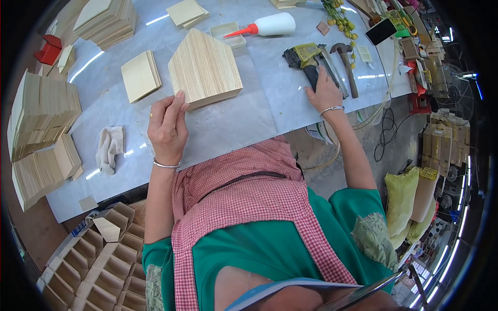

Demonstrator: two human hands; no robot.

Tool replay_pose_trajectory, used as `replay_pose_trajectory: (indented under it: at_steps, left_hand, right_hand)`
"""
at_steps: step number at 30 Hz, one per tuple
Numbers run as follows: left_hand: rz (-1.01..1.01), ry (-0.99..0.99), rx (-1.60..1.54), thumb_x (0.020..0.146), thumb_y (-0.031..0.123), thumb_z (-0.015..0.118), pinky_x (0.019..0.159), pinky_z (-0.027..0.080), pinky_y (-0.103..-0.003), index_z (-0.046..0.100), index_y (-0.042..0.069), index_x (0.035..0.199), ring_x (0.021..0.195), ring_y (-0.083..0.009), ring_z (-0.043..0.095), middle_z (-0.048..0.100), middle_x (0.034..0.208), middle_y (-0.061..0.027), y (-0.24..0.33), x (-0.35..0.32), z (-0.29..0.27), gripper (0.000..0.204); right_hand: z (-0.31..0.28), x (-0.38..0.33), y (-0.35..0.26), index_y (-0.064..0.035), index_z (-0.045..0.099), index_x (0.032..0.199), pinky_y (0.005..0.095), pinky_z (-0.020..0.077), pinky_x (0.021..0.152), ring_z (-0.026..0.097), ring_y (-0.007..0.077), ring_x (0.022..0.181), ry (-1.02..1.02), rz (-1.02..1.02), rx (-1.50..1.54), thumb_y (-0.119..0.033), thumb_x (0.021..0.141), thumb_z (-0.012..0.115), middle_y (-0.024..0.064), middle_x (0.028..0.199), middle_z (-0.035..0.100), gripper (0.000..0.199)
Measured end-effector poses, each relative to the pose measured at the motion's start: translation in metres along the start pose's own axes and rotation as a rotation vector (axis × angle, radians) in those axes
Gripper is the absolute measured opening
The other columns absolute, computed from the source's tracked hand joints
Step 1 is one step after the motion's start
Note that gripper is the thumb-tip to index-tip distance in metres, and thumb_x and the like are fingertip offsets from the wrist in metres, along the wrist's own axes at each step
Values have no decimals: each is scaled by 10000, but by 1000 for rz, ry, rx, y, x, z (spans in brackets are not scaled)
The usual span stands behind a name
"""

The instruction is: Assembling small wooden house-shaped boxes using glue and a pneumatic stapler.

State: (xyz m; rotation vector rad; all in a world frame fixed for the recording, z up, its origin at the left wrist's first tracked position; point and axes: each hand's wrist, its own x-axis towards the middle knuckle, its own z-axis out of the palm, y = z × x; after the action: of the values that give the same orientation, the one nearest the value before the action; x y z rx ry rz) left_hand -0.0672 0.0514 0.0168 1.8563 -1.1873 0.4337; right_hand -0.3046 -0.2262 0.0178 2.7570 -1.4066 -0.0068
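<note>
A house-shaped wooden box (204, 65) with striped grain lies on the table before me. My left hand (168, 127) is closed at its near left corner, thumb and fingers pinching the edge. To the right, my right hand (327, 93) is around the dark handle of a staple gun (306, 56), which has yellow wrapping on its head; part of the grip is hidden under my fingers. A claw hammer (348, 70) lies just right of the gun. Left of the box is a short stack of square wooden panels (140, 76).
Tall stacks of house-shaped panels (46, 111) stand at the left, near a white glove (110, 149). A white glue bottle (275, 24) with a red nozzle rests on a small tray at the back. A phone (381, 32) lies far right. Finished-looking boxes (98, 259) fill the floor lower left.
</note>
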Motion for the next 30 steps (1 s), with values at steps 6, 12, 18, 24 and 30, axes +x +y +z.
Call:
replay_pose_trajectory:
  at_steps: [6, 12, 18, 24, 30]
  left_hand:
    - [-9, 3, -8, 793, 9, 695, 608, 488, -298, 686, 63, 1058, 726, -203, 597, 608, 864, -89, 1, 0, 1, 270]
    - [-12, 24, -20, 789, 1, 693, 608, 485, -304, 681, 58, 1054, 725, -208, 591, 601, 860, -89, -1, -4, 2, 271]
    - [-9, 27, -24, 763, -9, 701, 601, 486, -308, 669, 41, 1051, 724, -222, 590, 596, 857, -105, -3, -3, 2, 293]
    - [-19, 22, -35, 783, -6, 694, 623, 487, -309, 673, 47, 1053, 732, -219, 591, 600, 865, -94, 1, -2, 3, 276]
    - [-11, 34, -48, 782, -1, 696, 628, 487, -308, 672, 49, 1056, 739, -217, 594, 602, 867, -94, -2, -3, 4, 280]
  right_hand:
    - [-10, 24, 0, 21, 334, 1349, 463, 508, 811, 619, 372, 932, -91, 65, 69, -230, 760, 636, 214, 971, 626, 707]
    - [-123, -10, -22, 49, 510, 941, 255, 461, 446, 534, 95, 457, -410, 65, 881, -139, 763, 620, 43, 596, 548, 281]
    - [-183, -41, -79, 69, 527, 894, 254, 470, 441, 556, 95, 480, -691, 27, 989, -122, 782, 626, 51, 603, 563, 243]
    - [-180, -43, -86, 83, 536, 890, 248, 454, 424, 545, 91, 467, -761, -23, 977, -136, 790, 646, 48, 582, 559, 265]
    - [-178, -41, -88, 85, 534, 897, 251, 452, 419, 547, 95, 466, -766, -12, 958, -136, 788, 646, 47, 583, 558, 270]
